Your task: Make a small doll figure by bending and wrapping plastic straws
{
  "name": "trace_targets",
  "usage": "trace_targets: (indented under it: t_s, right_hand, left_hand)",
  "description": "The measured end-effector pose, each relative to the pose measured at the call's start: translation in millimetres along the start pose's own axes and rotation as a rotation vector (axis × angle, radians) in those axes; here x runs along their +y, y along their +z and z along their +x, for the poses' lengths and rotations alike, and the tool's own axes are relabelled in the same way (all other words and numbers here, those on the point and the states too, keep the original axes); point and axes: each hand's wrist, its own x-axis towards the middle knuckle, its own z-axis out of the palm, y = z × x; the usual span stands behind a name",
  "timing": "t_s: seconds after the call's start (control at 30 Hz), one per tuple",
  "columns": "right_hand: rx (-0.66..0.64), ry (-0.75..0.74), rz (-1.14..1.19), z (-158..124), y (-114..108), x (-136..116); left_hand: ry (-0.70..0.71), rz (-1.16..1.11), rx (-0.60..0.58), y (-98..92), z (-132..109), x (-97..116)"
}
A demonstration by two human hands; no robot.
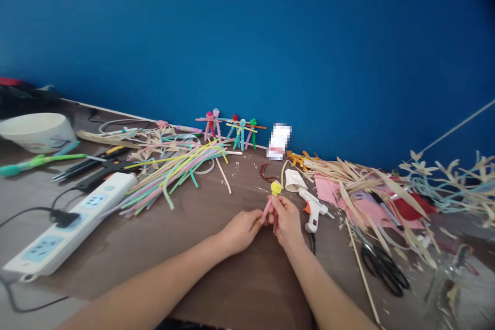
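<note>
Between my two hands is a small pipe-cleaner figure (276, 188) with a round yellow top and a pink lower part. My left hand (243, 231) pinches the pink part from the left, its fingers closed. Wrapped about the same figure from the right is my right hand (286, 219), thumb and fingertips just under the yellow top. Some of the pink part is hidden by the fingers. A white glue gun (314, 211) with an orange trigger lies close to the right of my right hand.
Loose pipe cleaners (181, 165) lie to the left, beside a white power strip (73, 227) and a white bowl (38, 131). Several finished figures (243, 134) lean at the blue wall (247, 36). Black-handled scissors (382, 265), a thin stick (361, 268) and pale strips (340, 170) lie right.
</note>
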Motion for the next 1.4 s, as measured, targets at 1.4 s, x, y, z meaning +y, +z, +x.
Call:
trace_targets:
  t_s: [1.4]
  right_hand:
    - [-0.088, -0.522, -0.897, -5.7, -13.6, -17.5]
  left_hand:
    - [-0.48, 0.575, 0.597, -204.0, 18.5, -53.2]
